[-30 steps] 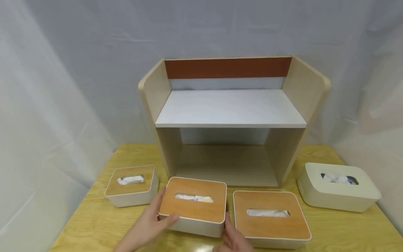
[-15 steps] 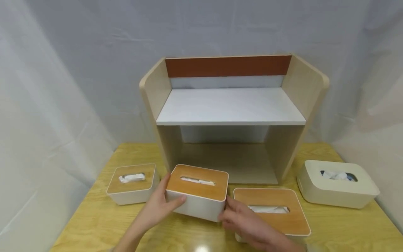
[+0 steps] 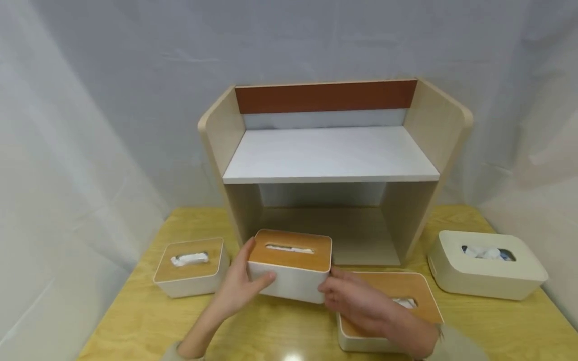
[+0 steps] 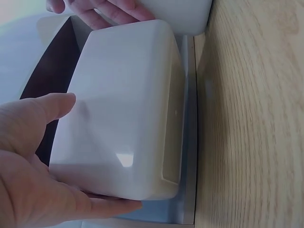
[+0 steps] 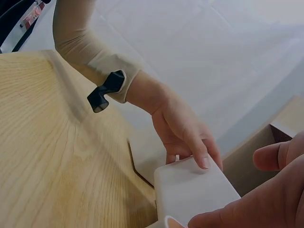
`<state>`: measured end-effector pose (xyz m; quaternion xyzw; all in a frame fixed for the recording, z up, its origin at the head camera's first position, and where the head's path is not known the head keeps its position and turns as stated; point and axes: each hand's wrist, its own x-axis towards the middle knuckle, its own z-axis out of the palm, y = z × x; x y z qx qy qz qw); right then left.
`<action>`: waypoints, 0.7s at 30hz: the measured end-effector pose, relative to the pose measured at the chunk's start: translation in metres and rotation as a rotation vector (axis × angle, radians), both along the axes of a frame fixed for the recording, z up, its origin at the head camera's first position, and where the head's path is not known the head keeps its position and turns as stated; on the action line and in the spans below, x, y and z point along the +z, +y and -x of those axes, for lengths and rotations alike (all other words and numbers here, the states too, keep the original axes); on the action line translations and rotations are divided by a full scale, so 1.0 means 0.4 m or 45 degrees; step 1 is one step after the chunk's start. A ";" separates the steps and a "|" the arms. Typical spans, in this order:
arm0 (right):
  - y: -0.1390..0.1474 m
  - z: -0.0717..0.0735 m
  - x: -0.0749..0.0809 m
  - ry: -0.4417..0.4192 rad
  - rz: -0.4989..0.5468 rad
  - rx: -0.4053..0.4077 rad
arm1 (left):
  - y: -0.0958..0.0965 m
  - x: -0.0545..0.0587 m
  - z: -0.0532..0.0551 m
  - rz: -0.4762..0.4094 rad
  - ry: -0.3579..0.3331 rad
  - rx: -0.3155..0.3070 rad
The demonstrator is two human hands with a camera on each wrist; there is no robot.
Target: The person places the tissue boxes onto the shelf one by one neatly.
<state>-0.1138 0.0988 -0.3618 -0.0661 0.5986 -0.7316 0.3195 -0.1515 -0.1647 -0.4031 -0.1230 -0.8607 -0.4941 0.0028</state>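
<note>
A tissue box (image 3: 289, 283) with a white body and an orange-brown wood lid is raised off the table, lid up and tilted. My left hand (image 3: 239, 286) grips its left end, thumb on the front wall and fingers round the side; the left wrist view shows the white box (image 4: 114, 109) and part of its underside. My right hand (image 3: 361, 303) holds the right end near the front corner, its fingertips partly hidden. Below my right forearm, a second wood-lidded tissue box (image 3: 393, 283) stands on the table, partly covered.
Behind the raised box stands a two-level shelf unit (image 3: 331, 155) with a white upper board. A smaller wood-lidded tissue box (image 3: 191, 271) sits at left, and a cream tissue box (image 3: 487, 268) at right. All rest on a wooden table (image 3: 135, 321).
Both hands have lifted the tissue box and moved it forward and slightly right, toward the shelf. My right forearm now reaches over the second tissue box.
</note>
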 end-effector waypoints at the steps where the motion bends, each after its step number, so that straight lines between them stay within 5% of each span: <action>1: -0.002 0.003 0.000 0.002 -0.003 -0.011 | 0.001 -0.002 0.003 0.005 0.009 0.001; 15: -0.037 0.063 -0.004 -0.033 -0.101 -0.317 | 0.018 -0.018 0.068 0.001 0.002 0.014; 21: -0.047 0.104 -0.006 -0.013 -0.158 -0.333 | 0.012 -0.026 0.089 0.034 0.080 0.027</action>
